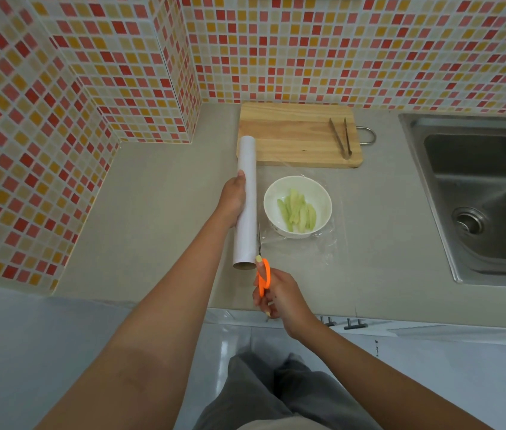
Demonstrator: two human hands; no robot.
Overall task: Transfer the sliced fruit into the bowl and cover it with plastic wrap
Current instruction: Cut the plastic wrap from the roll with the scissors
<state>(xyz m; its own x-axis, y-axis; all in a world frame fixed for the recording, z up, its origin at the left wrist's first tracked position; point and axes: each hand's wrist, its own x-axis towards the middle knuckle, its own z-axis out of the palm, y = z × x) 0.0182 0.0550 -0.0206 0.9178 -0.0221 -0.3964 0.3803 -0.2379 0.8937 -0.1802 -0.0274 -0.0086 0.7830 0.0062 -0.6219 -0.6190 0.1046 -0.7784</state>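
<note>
A white bowl (297, 206) holding several pale green fruit slices (297, 213) stands on the grey counter. A clear sheet of plastic wrap (323, 252) is drawn from the roll across the bowl and lies on the counter around it. My left hand (233, 198) grips the white plastic wrap roll (246, 203), held lengthwise just left of the bowl. My right hand (278, 294) holds orange-handled scissors (263, 276) at the roll's near end, with the blades pointing away along the roll's right side at the wrap's edge.
A wooden cutting board (295, 135) lies behind the bowl with metal tongs (341, 136) on its right part. A steel sink (487, 193) is sunk into the counter on the right. Tiled walls rise behind and to the left.
</note>
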